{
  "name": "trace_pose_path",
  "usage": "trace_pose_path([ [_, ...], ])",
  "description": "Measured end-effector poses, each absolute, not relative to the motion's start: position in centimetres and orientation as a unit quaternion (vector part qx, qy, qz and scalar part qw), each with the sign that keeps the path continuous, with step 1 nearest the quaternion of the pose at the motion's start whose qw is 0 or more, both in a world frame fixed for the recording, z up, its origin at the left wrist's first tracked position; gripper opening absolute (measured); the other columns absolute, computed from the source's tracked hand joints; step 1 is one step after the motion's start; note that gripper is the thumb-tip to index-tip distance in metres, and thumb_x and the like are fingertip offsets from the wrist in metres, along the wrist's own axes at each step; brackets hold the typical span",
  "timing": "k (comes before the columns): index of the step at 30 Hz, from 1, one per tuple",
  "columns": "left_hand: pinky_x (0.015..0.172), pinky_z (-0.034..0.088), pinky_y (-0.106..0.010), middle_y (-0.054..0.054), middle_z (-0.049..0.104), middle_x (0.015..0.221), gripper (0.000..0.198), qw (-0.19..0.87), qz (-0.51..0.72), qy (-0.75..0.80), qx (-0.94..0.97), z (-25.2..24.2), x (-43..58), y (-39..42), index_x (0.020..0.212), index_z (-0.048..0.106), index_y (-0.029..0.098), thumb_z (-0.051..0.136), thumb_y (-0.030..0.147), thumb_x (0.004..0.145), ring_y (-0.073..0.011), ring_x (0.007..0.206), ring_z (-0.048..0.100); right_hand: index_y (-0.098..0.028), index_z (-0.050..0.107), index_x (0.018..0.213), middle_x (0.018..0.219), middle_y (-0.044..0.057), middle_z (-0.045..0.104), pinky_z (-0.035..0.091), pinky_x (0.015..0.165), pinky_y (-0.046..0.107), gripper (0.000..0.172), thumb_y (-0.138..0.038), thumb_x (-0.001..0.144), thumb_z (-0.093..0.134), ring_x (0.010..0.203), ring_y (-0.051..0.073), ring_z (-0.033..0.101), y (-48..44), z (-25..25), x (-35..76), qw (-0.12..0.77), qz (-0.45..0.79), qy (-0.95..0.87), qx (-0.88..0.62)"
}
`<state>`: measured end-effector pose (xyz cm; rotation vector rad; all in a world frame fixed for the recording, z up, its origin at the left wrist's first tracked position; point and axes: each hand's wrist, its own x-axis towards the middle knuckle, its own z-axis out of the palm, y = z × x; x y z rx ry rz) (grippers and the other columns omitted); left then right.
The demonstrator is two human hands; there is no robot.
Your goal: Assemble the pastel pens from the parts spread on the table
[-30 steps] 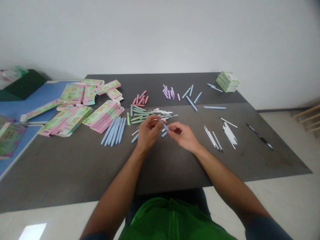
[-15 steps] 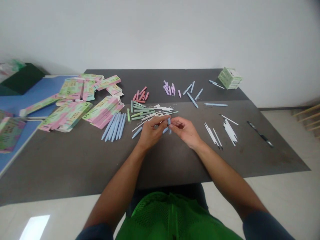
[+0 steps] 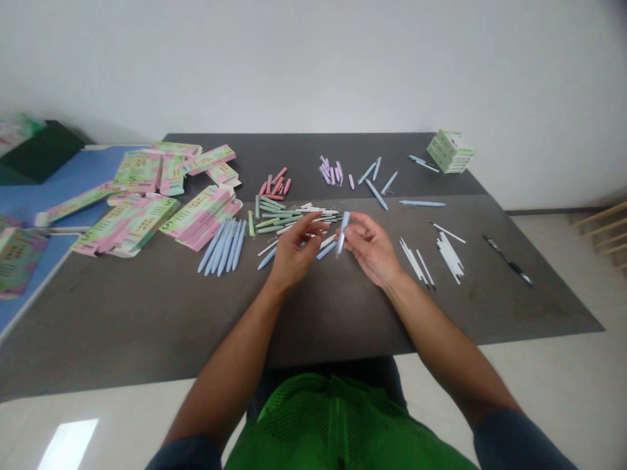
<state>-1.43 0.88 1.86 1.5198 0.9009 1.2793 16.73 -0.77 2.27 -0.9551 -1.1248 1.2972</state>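
Note:
Pinched in my right hand point(image 3: 371, 248) is a light blue pen barrel point(image 3: 342, 234), held upright and tilted slightly, its lower end blurred. My left hand point(image 3: 296, 251) is apart from it, fingers spread above the pile of green pen parts point(image 3: 274, 215) and white refills point(image 3: 313, 207). Another blue pen part point(image 3: 326, 250) lies on the table between my hands, and one more blue part point(image 3: 267, 258) shows beside my left wrist. A row of blue pen barrels point(image 3: 223, 248) rests farther left.
Flattened pink-green boxes point(image 3: 200, 215) cover the table's left side. Red point(image 3: 275, 185) and purple pen parts point(image 3: 331, 171) lie behind the pile. To the right are white refills point(image 3: 448, 258), a black pen point(image 3: 507, 261) and a green box stack point(image 3: 450, 152).
My left hand has let go of the blue barrel and drawn back a little, its fingers opening. My right hand keeps the barrel, now more fully in sight.

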Motion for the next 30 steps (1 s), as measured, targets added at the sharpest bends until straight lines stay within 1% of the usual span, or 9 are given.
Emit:
trace_pose_path([
  [5,0.086,0.052,-0.031,-0.007,0.074,0.109,0.044,0.452,0.517,0.379,0.620,2.1,-1.4,0.8,0.127,0.065,0.022,0.063,0.022,0.082,-0.0178,0.093,0.067,-0.031,0.050,0.132,0.105,0.006,0.073,0.060,0.085,0.041,0.057,-0.058,0.086,0.068,0.093,0.022,0.071,-0.9,2.5,17.0,0.565,0.469,-0.521,-0.434],
  [8,0.084,0.052,-0.030,-0.007,0.075,0.108,0.040,0.440,0.515,0.382,0.629,2.5,-1.4,0.8,0.122,0.068,0.021,0.063,0.022,0.083,-0.0176,0.092,0.067,-0.031,0.052,0.133,0.112,0.008,0.072,0.057,0.091,0.044,0.053,-0.053,0.088,0.068,0.097,0.024,0.071,-1.0,2.5,17.2,0.574,0.395,-0.566,-0.441],
  [11,0.082,0.051,-0.030,-0.007,0.075,0.106,0.038,0.433,0.511,0.392,0.630,2.8,-1.3,0.7,0.119,0.069,0.021,0.063,0.020,0.082,-0.0177,0.092,0.067,-0.031,0.049,0.139,0.116,0.009,0.070,0.055,0.094,0.047,0.050,-0.047,0.093,0.061,0.099,0.025,0.069,-1.2,2.4,17.5,0.564,0.331,-0.590,-0.473],
  [15,0.081,0.052,-0.030,-0.006,0.076,0.101,0.033,0.420,0.505,0.427,0.621,2.8,-1.4,1.0,0.112,0.073,0.020,0.063,0.018,0.080,-0.0185,0.090,0.068,-0.028,0.056,0.135,0.111,0.008,0.070,0.054,0.094,0.045,0.041,-0.036,0.094,0.058,0.094,0.024,0.068,-0.9,2.1,18.1,0.499,0.236,-0.646,-0.527],
  [19,0.078,0.052,-0.030,-0.005,0.077,0.092,0.021,0.371,0.479,0.495,0.623,2.3,-1.7,1.6,0.093,0.076,0.018,0.061,0.016,0.079,-0.0184,0.083,0.068,-0.025,0.049,0.141,0.100,0.005,0.071,0.054,0.089,0.040,0.052,-0.024,0.091,0.059,0.086,0.021,0.066,-0.1,1.7,18.8,0.428,0.194,-0.687,-0.554],
  [21,0.078,0.052,-0.031,-0.005,0.077,0.091,0.019,0.350,0.462,0.520,0.628,2.1,-1.9,1.8,0.088,0.076,0.018,0.060,0.015,0.078,-0.0186,0.081,0.067,-0.022,0.058,0.131,0.096,0.006,0.071,0.051,0.088,0.040,0.042,-0.020,0.088,0.060,0.088,0.023,0.065,0.2,1.3,19.3,0.365,0.172,-0.724,-0.559],
  [24,0.077,0.051,-0.031,-0.005,0.077,0.088,0.018,0.332,0.450,0.540,0.629,2.1,-2.2,1.9,0.085,0.076,0.018,0.059,0.016,0.079,-0.0189,0.078,0.066,-0.020,0.070,0.100,0.096,0.009,0.072,0.048,0.088,0.040,0.018,-0.016,0.086,0.061,0.094,0.026,0.062,0.5,0.8,19.8,0.263,0.135,-0.779,-0.553],
  [26,0.075,0.051,-0.031,-0.004,0.077,0.086,0.018,0.327,0.443,0.544,0.633,2.0,-2.3,2.0,0.085,0.076,0.018,0.059,0.016,0.078,-0.0188,0.075,0.066,-0.020,0.072,0.092,0.096,0.010,0.071,0.046,0.089,0.039,0.014,-0.014,0.084,0.062,0.095,0.026,0.061,0.5,0.6,20.1,0.209,0.118,-0.798,-0.553],
  [30,0.073,0.050,-0.031,-0.004,0.077,0.084,0.018,0.322,0.422,0.541,0.653,1.7,-2.3,2.1,0.082,0.077,0.019,0.059,0.016,0.077,-0.0194,0.073,0.066,-0.020,0.074,0.089,0.095,0.010,0.070,0.044,0.090,0.039,0.013,-0.013,0.083,0.065,0.092,0.025,0.060,0.4,0.2,20.4,0.132,0.104,-0.822,-0.545],
])
